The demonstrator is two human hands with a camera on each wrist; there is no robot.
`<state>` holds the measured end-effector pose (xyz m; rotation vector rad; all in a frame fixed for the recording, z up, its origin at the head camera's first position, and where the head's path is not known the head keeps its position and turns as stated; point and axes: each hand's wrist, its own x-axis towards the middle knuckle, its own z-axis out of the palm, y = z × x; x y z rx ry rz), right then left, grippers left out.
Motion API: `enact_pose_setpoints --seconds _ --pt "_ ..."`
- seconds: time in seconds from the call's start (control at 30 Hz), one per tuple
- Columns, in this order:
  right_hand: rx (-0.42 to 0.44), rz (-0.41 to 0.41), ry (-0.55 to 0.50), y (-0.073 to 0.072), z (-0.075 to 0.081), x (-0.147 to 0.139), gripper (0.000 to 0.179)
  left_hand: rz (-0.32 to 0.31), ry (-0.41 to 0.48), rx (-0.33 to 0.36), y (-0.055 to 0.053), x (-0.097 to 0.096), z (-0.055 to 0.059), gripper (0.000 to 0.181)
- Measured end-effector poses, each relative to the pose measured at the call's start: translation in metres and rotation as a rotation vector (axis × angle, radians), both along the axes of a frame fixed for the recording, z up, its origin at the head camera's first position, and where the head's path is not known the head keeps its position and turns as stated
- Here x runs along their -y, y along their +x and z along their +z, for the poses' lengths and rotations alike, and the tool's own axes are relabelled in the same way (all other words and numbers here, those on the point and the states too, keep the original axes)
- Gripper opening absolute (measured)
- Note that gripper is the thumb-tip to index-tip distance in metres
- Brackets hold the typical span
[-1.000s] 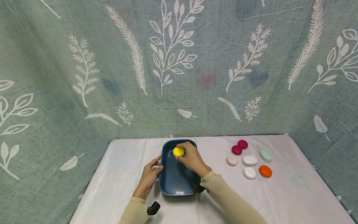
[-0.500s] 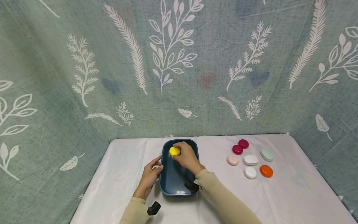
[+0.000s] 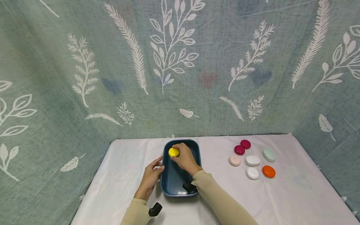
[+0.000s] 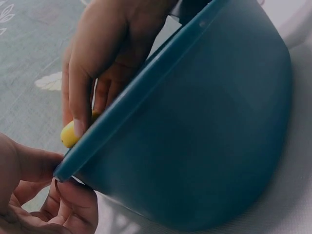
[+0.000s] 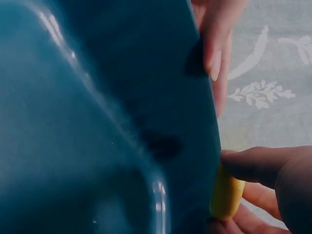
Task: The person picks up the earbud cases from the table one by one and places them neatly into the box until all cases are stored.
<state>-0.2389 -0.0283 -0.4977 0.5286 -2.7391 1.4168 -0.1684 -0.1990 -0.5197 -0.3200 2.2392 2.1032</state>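
Note:
A deep blue rectangular tray (image 3: 175, 179) with rounded corners stands on the white cloth in the head view. My right hand (image 3: 185, 158) pinches a glossy yellow rounded disc (image 3: 173, 152) over the tray's far left part. In the right wrist view the thumb presses one side of the yellow disc (image 5: 227, 195), with fingers on the other, right by the tray wall. My left hand (image 3: 149, 180) grips the tray's left rim; the left wrist view shows its thumb above the rim (image 4: 80, 158) and its fingers below.
Right of the tray lie several similar rounded pieces: two dark red ones (image 3: 239, 150), a pale pink one (image 3: 234, 160), two white ones (image 3: 252, 160), a pale green one (image 3: 269, 155) and an orange one (image 3: 268, 171). A patterned green curtain (image 3: 180, 103) rises behind the table.
My right hand has moved left with the yellow disc, toward the tray's left side. The left hand stays on the rim and the pieces on the right lie as before.

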Motion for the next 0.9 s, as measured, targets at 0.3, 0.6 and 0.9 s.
enact_pose_setpoints --seconds 0.3,0.6,0.9 --pt "-0.038 -0.002 -0.012 -0.003 -0.008 -0.001 0.045 0.008 0.004 -0.001 -0.002 0.0 -0.002 0.053" --pt "-0.028 -0.007 0.017 -0.004 -0.015 -0.001 0.045 0.001 0.022 -0.008 -0.002 0.0 -0.002 0.052" --pt "-0.007 0.001 0.03 -0.005 -0.017 -0.001 0.045 0.003 0.027 -0.001 -0.002 0.001 -0.003 0.053"
